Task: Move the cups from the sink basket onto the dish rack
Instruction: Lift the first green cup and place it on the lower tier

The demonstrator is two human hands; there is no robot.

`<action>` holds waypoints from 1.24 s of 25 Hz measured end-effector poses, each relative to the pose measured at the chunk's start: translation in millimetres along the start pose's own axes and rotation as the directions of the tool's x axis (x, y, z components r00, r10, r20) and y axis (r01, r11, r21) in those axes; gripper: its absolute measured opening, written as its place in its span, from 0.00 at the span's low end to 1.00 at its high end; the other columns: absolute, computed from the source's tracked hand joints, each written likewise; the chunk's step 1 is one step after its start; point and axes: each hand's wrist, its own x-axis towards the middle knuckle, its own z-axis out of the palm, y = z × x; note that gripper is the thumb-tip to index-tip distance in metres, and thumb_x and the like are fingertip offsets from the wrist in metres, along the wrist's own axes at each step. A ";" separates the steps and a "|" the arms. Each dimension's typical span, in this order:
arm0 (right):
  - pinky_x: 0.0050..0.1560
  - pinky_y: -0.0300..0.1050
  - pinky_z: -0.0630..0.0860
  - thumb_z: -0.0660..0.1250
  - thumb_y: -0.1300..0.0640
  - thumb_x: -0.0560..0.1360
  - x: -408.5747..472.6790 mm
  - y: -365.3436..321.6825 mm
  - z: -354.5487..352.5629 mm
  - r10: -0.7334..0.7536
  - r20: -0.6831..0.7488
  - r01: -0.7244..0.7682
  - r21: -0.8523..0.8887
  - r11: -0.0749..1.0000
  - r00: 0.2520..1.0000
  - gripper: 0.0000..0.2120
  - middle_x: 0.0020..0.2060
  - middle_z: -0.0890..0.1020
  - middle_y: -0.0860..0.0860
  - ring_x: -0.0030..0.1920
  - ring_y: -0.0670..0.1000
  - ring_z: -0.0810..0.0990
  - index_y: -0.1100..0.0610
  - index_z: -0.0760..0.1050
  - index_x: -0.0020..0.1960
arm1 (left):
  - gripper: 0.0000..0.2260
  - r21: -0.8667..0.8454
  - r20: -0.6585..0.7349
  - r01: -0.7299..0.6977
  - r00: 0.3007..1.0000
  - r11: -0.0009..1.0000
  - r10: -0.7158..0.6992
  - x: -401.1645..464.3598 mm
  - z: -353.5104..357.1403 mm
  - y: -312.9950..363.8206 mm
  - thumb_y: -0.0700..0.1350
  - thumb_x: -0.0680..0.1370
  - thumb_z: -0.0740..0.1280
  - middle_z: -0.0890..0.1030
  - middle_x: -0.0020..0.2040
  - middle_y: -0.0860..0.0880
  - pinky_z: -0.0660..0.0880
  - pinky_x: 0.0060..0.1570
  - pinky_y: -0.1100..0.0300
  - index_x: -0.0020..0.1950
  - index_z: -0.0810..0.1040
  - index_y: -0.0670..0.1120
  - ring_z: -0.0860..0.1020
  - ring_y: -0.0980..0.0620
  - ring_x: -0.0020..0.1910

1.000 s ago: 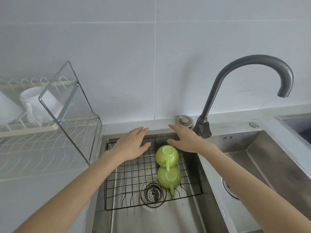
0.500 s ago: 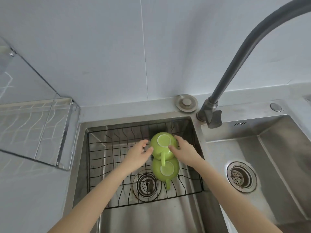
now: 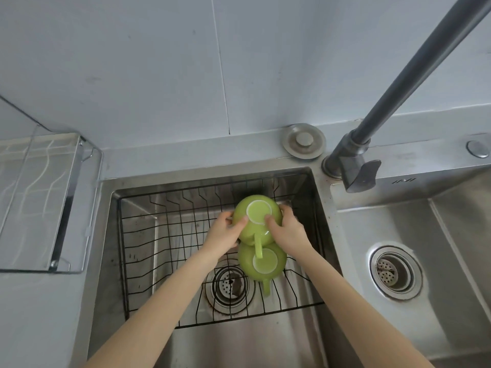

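Observation:
Two green cups sit upside down in the black wire sink basket (image 3: 148, 235) inside the left sink bowl. The far green cup (image 3: 256, 216) is gripped from both sides: my left hand (image 3: 224, 233) on its left, my right hand (image 3: 288, 232) on its right, thumbs on its base. Its handle points toward me over the near green cup (image 3: 263, 264), which lies just behind it in the basket, handle toward me. The dish rack (image 3: 39, 197) with its clear cover stands on the counter at the left; only its right end shows.
A dark grey faucet (image 3: 353, 160) rises at the back right between the two bowls, its spout arching overhead. A round metal cap (image 3: 304, 140) sits on the rim behind the basket. The right bowl has a drain (image 3: 394, 272). A strainer drain (image 3: 229, 286) lies under the basket.
Both hands came down from the basket's back rim and closed on the sides of the far green cup. The camera tilted down and closer, so most of the dish rack left the view.

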 end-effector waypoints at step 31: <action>0.51 0.42 0.68 0.60 0.52 0.77 -247.5 -45.5 84.4 -0.304 -0.046 0.302 -0.042 0.952 0.952 0.24 0.63 0.75 0.56 0.50 0.49 0.71 0.56 0.60 0.71 | 0.22 0.022 -0.130 -0.358 0.925 0.934 0.357 -228.3 -130.6 -95.6 0.43 0.75 0.66 0.74 0.59 0.45 0.75 0.40 0.66 0.68 0.66 0.43 0.76 0.54 0.43</action>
